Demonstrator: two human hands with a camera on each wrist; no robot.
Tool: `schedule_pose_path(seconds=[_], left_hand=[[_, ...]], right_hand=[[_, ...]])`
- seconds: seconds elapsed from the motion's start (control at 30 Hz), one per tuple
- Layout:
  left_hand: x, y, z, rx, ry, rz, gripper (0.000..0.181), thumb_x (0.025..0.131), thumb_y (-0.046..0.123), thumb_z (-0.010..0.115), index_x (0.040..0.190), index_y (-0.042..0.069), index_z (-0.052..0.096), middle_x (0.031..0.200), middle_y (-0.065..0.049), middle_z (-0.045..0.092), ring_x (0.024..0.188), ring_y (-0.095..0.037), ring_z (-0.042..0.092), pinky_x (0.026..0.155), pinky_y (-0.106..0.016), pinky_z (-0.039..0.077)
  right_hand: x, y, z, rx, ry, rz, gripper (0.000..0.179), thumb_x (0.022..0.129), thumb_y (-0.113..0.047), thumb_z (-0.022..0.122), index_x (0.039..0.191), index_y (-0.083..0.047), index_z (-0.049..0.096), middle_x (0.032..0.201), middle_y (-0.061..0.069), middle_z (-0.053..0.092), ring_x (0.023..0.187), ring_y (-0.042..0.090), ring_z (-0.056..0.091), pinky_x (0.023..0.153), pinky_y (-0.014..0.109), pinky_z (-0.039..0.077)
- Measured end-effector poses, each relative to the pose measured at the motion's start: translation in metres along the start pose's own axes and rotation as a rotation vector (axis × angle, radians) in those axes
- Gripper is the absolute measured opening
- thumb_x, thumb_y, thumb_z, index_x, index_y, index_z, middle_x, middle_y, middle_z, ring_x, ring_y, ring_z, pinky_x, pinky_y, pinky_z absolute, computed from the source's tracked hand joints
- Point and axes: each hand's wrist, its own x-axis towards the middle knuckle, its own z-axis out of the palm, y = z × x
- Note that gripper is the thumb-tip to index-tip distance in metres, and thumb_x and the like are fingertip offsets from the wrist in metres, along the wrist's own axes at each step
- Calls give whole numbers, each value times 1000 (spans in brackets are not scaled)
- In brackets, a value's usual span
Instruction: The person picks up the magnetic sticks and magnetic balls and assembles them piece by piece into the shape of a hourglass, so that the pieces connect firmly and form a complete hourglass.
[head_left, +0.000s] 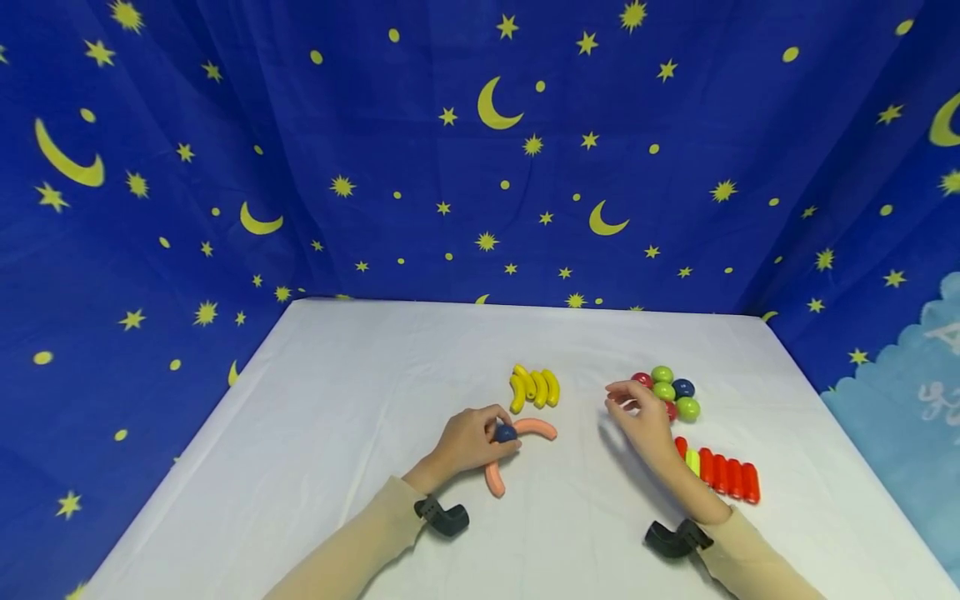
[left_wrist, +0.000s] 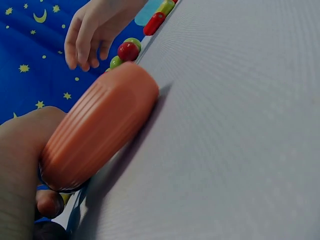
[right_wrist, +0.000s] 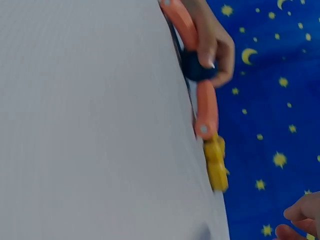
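My left hand [head_left: 468,439] pinches a dark blue ball [head_left: 506,433] low over the white table. Two curved, salmon-coloured sausage-like pieces lie beside that ball: one piece [head_left: 536,428] to its right, the other piece [head_left: 494,479] below it, partly covered by the hand. In the right wrist view the blue ball [right_wrist: 194,66] sits between both pieces under the thumb. A ribbed salmon piece [left_wrist: 102,125] fills the left wrist view's middle. Over the table's right side, my right hand [head_left: 647,425] hangs with loosely bent fingers and nothing between them, just left of a ball cluster.
Several small yellow bananas [head_left: 538,387] lie together beyond the left hand. Red, green and blue balls [head_left: 663,392] cluster at the right. Under the right forearm is a row of red rods [head_left: 729,475] with one yellow-green rod [head_left: 693,462]. A star-patterned blue curtain [head_left: 525,167] backs the table.
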Motion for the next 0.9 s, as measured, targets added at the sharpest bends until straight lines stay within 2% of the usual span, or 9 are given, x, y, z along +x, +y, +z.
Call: schedule_pose_path(seconds=[0.2, 0.4, 0.5, 0.7, 0.9], left_hand=[[0, 0, 0, 10, -4, 18, 26, 80, 42, 73, 94, 22, 63, 55, 14, 38, 47, 1, 31, 49, -15, 26], [-1, -2, -1, 45, 4, 37, 26, 80, 42, 73, 91, 22, 61, 56, 14, 37, 48, 1, 31, 50, -15, 25], [-1, -2, -1, 58, 20, 40, 26, 78, 44, 74, 84, 23, 59, 59, 14, 39, 52, 0, 34, 52, -15, 27], [-1, 0, 0, 48, 38, 18, 32, 76, 47, 75, 73, 23, 54, 66, 12, 48, 59, -1, 41, 56, -15, 32], [0, 1, 0, 49, 53, 26, 32, 79, 45, 73, 67, 22, 54, 62, 12, 49, 57, 0, 41, 55, -15, 33]], right_hand=[[-1, 11, -26, 2, 73, 83, 21, 78, 12, 66, 98, 8, 66, 90, 20, 65, 79, -6, 53, 67, 7, 43], [-3, 20, -41, -38, 148, 86, 22, 76, 11, 67, 98, 7, 67, 90, 18, 63, 80, 3, 55, 70, 1, 41], [-5, 25, -44, -83, 171, 122, 23, 76, 10, 68, 98, 7, 67, 91, 17, 63, 79, 2, 53, 69, 0, 40], [-9, 27, -47, -132, 129, 231, 24, 78, 9, 67, 102, 7, 66, 97, 20, 64, 75, -1, 50, 67, 0, 39], [-12, 27, -47, -170, 68, 270, 26, 76, 8, 69, 102, 6, 66, 99, 21, 64, 77, 0, 49, 66, 0, 38]])
